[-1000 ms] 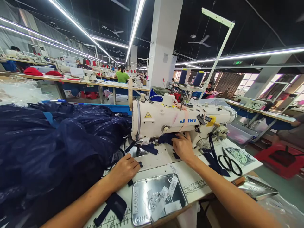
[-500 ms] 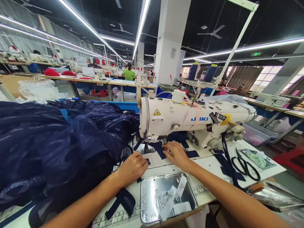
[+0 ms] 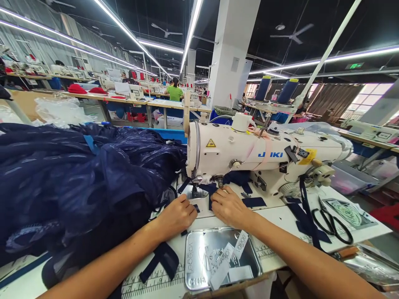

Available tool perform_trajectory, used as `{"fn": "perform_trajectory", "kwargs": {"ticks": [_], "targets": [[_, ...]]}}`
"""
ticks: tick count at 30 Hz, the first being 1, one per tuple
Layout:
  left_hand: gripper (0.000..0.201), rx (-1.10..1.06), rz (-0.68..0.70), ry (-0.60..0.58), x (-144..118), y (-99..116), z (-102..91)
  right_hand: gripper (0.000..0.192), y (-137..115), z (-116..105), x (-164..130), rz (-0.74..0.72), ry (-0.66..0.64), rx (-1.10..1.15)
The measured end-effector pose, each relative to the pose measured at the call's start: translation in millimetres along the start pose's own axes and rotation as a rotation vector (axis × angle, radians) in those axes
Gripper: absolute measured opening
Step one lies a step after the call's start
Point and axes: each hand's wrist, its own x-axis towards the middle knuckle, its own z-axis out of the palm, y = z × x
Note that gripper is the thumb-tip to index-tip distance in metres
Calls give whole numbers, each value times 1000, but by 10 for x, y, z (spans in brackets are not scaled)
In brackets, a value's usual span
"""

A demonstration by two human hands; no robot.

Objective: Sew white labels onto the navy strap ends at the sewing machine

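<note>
A white sewing machine [image 3: 218, 147] stands in front of me, its presser foot [image 3: 195, 191] over the metal needle plate. Just short of the plate is my left hand [image 3: 179, 215], closed with thumb and fingertips together; what it pinches is hidden. My right hand [image 3: 230, 208], fingers curled, grips the near edge of a small navy fabric piece [image 3: 212, 190] right of the presser foot. A large heap of navy sheer fabric [image 3: 124, 174] lies to the left, close to my left hand. Below my hands sits a metal tray [image 3: 195, 274] with white labels [image 3: 241, 245] in it.
Black-handled scissors [image 3: 332, 222] lie at the right beside navy strips [image 3: 307, 224] and a bag with a pale green coil [image 3: 349, 211]. Navy scraps [image 3: 165, 259] rest left of the tray. Behind, a person in green [image 3: 174, 91] is among other sewing tables.
My right hand has shifted slightly left, and its fingers have curled in over the navy piece. My left hand stays near the needle plate. The camera view has turned a little left.
</note>
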Motion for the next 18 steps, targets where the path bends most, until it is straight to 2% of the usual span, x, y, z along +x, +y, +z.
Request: {"fn": "perform_trajectory", "kwargs": {"ticks": [3,7,12,18], "targets": [[21,6,-23,36,-18,6,-7,14,-114,48,164,179,-19,104],[26,12,-72,122,-55,14,-29,14,-170,133,315,403,-94,340],[28,27,-95,159,-45,19,-23,19,-143,209,340,505,-59,563],[26,20,-78,133,-4,33,20,19,-145,261,335,548,-28,632]]}}
